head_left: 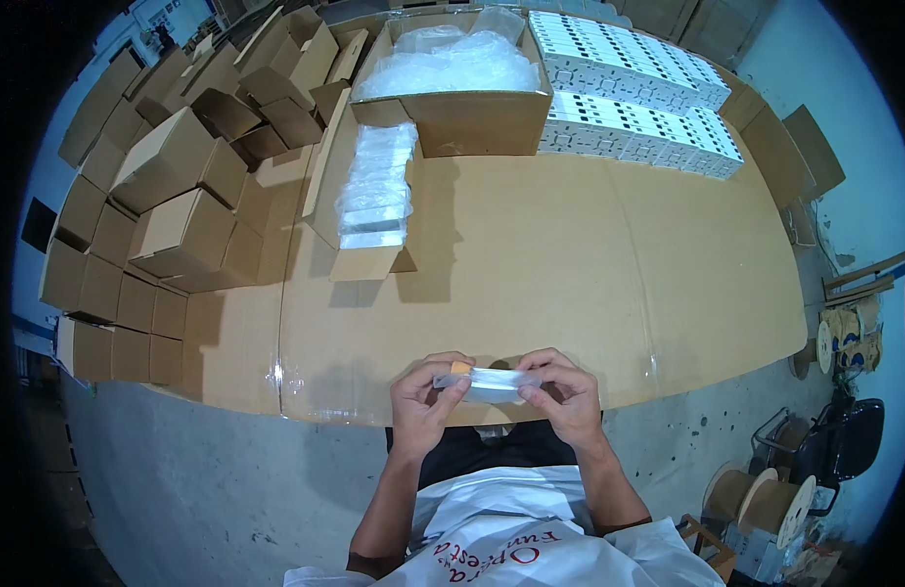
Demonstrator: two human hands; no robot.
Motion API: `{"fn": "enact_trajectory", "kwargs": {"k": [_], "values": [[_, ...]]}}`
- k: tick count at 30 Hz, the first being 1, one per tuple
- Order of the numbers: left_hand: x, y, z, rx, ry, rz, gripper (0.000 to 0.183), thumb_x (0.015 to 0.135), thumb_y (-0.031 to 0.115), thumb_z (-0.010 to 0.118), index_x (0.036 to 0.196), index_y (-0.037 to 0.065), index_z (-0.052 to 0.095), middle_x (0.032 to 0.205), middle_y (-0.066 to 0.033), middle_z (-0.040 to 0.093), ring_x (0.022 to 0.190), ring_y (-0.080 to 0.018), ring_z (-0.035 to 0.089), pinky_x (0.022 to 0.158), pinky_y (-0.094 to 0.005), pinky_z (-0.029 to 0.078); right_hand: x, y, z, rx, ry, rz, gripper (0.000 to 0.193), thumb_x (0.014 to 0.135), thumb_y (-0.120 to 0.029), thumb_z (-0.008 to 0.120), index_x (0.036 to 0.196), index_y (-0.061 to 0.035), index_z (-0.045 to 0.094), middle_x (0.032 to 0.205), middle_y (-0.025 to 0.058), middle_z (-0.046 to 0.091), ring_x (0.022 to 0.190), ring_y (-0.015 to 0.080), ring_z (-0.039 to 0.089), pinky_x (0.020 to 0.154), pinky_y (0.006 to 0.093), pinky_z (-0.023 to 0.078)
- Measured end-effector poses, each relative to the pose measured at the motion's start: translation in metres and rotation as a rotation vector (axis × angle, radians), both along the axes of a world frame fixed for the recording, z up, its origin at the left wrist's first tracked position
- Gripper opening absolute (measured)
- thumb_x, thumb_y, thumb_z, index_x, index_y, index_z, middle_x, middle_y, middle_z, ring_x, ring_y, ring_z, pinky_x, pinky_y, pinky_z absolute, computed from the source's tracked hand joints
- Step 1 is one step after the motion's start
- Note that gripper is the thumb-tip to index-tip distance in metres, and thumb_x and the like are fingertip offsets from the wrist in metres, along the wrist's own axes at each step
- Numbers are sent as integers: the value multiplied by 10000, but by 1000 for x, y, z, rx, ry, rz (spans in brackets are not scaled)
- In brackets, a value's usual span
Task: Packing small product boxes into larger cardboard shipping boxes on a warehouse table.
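A small, flat white item in a clear plastic sleeve (pixel 493 384) is held level between my two hands, just over the near edge of the table. My left hand (pixel 425 399) pinches its left end with thumb and fingers. A small orange patch (pixel 460 368) shows by those fingers; I cannot tell whether it belongs to the item or is worn on a finger. On the other end, my right hand (pixel 562 393) grips the sleeve between thumb and fingers. What exactly is inside the sleeve cannot be made out.
Ahead to the left, a long open carton (pixel 373 261) holds a row of similar plastic-wrapped white items (pixel 375 186). Behind it stands a larger carton (pixel 482 125) of clear plastic bags (pixel 451 65). White boxes (pixel 629 127) are stacked back right. Brown cardboard boxes (pixel 169 161) crowd the left.
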State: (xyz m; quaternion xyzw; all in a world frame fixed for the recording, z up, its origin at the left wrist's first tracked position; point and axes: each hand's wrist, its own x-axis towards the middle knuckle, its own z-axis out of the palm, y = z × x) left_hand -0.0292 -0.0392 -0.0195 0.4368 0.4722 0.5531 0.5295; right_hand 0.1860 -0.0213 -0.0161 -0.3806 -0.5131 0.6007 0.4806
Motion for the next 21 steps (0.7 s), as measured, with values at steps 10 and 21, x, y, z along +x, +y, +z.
{"fn": "enact_trajectory", "kwargs": {"k": [10,21], "values": [[-6,-14,13,141,257,82,259,860,-170,650,1068,-26,707,1116,-145,680,1052,-208,664,865,-299,592,-7,-7,16,74,-41,-62,112,839,127,702,901,33,696,1086,131,661,985,171,657,830,271,561],[-15,-4,15,3,28,68,319,866,-108,699,1166,-33,618,943,-61,680,856,-95,646,763,-242,548,-14,-6,15,-40,-5,-155,134,882,84,697,890,0,593,1057,113,656,962,126,628,818,248,517]]}}
